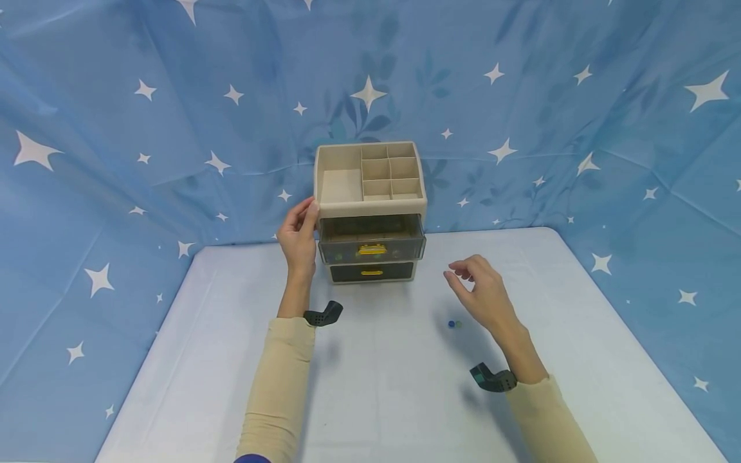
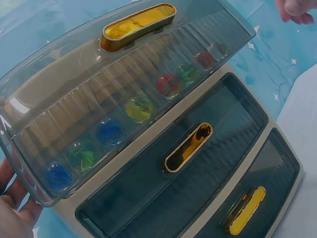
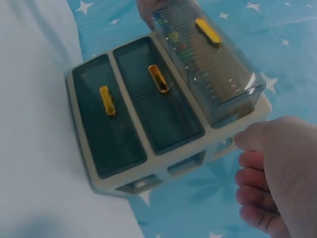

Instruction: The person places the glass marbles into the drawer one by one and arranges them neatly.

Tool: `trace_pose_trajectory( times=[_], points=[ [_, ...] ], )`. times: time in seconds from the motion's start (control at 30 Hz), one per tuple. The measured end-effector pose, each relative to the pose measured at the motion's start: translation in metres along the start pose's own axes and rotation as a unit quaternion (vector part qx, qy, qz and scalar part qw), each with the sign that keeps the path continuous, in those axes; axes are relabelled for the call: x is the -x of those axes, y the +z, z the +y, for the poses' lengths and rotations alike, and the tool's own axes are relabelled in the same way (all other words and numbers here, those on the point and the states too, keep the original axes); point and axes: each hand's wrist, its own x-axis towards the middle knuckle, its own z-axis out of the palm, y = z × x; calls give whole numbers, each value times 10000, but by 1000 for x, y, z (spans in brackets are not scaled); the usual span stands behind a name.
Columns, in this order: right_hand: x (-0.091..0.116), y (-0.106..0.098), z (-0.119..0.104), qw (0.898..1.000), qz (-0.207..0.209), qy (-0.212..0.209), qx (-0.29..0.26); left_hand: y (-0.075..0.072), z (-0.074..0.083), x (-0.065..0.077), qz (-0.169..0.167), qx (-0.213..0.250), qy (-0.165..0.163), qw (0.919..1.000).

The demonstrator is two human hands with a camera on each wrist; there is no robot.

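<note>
A cream desktop drawer organizer (image 1: 370, 209) stands at the back of the table, its clear top drawer (image 1: 399, 251) pulled out. In the left wrist view, several glass marbles (image 2: 110, 131), blue, green, yellow, red and clear, lie along that drawer's front. Below it, the middle drawer (image 2: 143, 183) and bottom drawer (image 2: 267, 168) are closed. My left hand (image 1: 299, 241) grips the organizer's left side near the top corner. Right of the organizer, my right hand (image 1: 483, 292) hovers empty with loosely curled fingers. A blue marble (image 1: 451, 324) and a pale green marble (image 1: 459, 324) lie on the table beneath it.
The organizer's top has one large tray section (image 1: 341, 183) and several small compartments. A white cloth (image 1: 376, 386) covers the table. Right behind the organizer hangs a blue star-patterned curtain (image 1: 260, 141), which also runs along both sides.
</note>
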Motion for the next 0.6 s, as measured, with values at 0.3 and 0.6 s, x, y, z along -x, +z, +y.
trace_pose_trajectory(
  times=[0.3, 0.6],
  points=[
    [15, 5, 17, 9988, -331, 329, 154, 0, 0, -1, -1, -33, 36, 10000],
    [26, 9, 28, 9950, -762, 627, 134, 0, 0, -1, 18, -22, 13, 10000]
  ],
)
